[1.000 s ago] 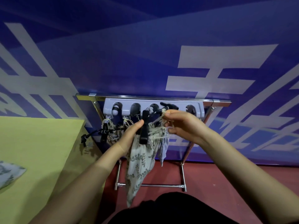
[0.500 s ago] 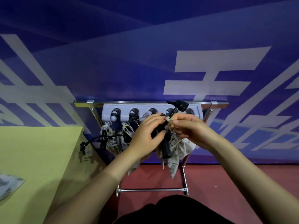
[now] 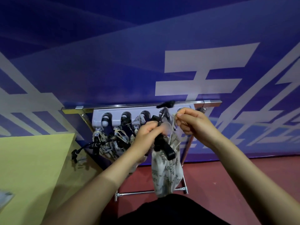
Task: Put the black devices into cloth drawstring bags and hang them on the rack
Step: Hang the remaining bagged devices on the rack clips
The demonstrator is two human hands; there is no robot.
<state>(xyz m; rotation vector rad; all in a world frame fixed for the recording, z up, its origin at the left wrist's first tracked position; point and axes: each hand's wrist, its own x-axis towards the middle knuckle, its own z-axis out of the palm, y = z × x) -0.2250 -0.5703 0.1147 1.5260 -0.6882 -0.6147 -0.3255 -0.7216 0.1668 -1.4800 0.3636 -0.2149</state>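
Left hand (image 3: 146, 133) grips device (image 3: 164, 147) outside bag (image 3: 167, 174); right hand (image 3: 193, 124) pinches cord (image 3: 176, 114); slip risks dropping both.

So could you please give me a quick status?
Left hand grips black device. Right hand pinches drawstring. Cloth bag hangs below. Nothing blocking rack.

1. A blue wall banner (image 3: 113, 62) fills the background — large pale grey-white characters (image 3: 201, 70) run across it.
2. A yellow-green table (image 3: 32, 159) sits at the lower left.
3. A patterned scrap of cloth (image 3: 4, 197) lies at the table's left edge — mostly cut off.
4. A dark red floor (image 3: 227, 172) lies below the banner.
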